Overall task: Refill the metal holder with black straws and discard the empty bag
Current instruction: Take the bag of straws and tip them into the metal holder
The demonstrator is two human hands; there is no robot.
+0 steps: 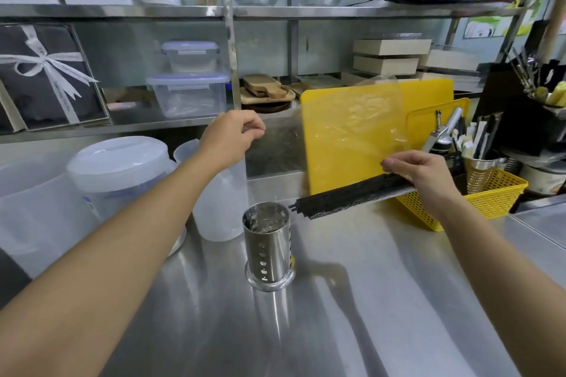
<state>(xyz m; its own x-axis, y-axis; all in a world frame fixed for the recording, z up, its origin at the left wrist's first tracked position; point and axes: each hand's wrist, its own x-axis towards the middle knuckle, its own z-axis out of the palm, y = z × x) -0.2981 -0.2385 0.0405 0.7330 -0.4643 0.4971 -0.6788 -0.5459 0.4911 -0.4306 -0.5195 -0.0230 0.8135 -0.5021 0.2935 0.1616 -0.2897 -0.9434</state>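
An empty perforated metal holder [267, 249] stands upright on the steel counter [367, 300]. Just above and to its right, my right hand [419, 176] grips a bundle of black straws [352, 194] lying almost level, their tips pointing left over the holder's rim. The straws sit in the lower part of a clear plastic bag [352, 119], which billows up in front of a yellow cutting board. My left hand [232, 138] is raised to the left, fingers pinched on what looks like the bag's thin far edge.
White plastic pitchers [119, 171] stand left of the holder. Yellow cutting boards [428, 95] and a yellow basket [496, 193] of utensils sit at the right. Shelves behind hold plastic containers, wooden boards and boxes.
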